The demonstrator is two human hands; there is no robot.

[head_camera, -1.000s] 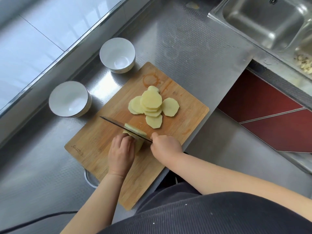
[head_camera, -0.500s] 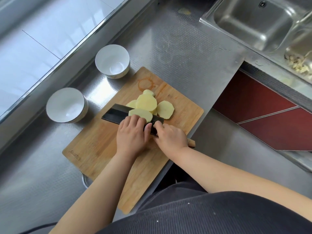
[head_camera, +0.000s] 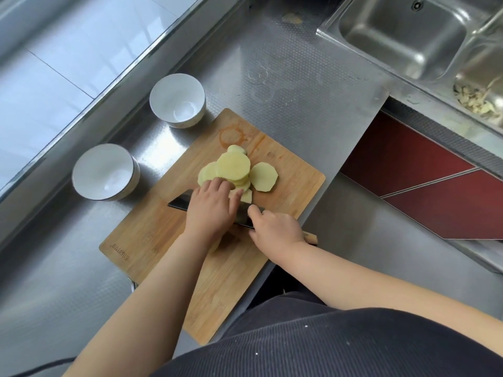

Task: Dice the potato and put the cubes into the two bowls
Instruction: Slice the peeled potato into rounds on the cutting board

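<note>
Fingers: left hand (head_camera: 211,206) lies over the knife (head_camera: 178,204), its fingers (head_camera: 217,186) fairly straight and close together, tips touching the near edge of the slices (head_camera: 234,170); right hand (head_camera: 275,229) is curled round the knife handle.
Slices: a loose overlapping pile on the board (head_camera: 152,235), just beyond the left fingertips, one round lying apart to the right of the pile; no cubes cut yet.
Key relation: the pile lies straight ahead of the left fingers, across the blade; the blade's long axis runs left to right between hands and pile, handle toward the right hand. The left hand is the nearer one.
Bowls: two white bowls (head_camera: 106,172) (head_camera: 177,100) on the desk (head_camera: 299,85), beyond and left of the left fingers, both without potato.
Sink: far right, well apart from both hands.
Change: half a second ago a slice rode on the flat blade under the left fingers; now that slice seems to have joined the pile, and the left hand has reached further forward.
</note>
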